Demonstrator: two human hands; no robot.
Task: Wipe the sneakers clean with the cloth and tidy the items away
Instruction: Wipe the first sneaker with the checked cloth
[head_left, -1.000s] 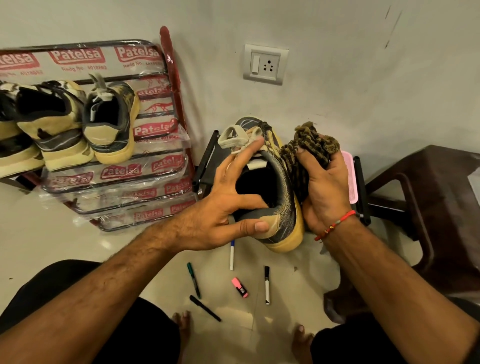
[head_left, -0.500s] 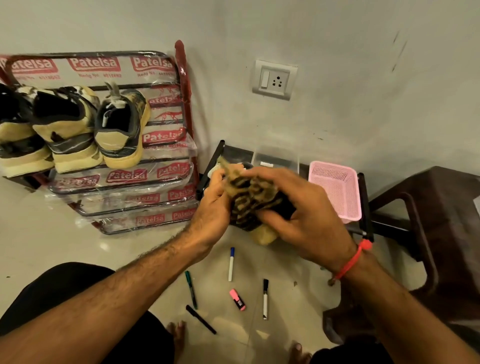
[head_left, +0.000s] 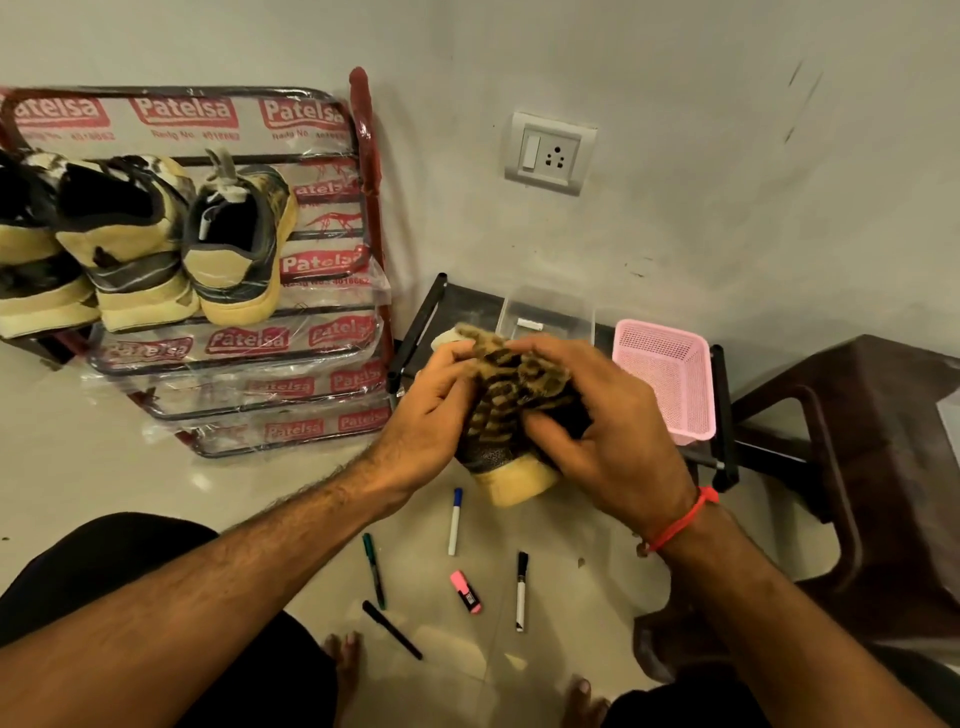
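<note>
The brown striped cloth (head_left: 511, 387) looks fuzzy. The pink perforated plastic basket (head_left: 670, 379) is matt. The pale tiled floor (head_left: 104, 467) shines glossy.

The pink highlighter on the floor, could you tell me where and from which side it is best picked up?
Pinch the pink highlighter across its short body at the middle, coming straight down from above. It lies flat on the floor with bare tile around it, and the black-capped marker beside it lies apart, so fingers should fit on both long sides.

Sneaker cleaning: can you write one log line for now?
step: wiping | left hand: holds sneaker | right hand: presses cloth on it
</note>
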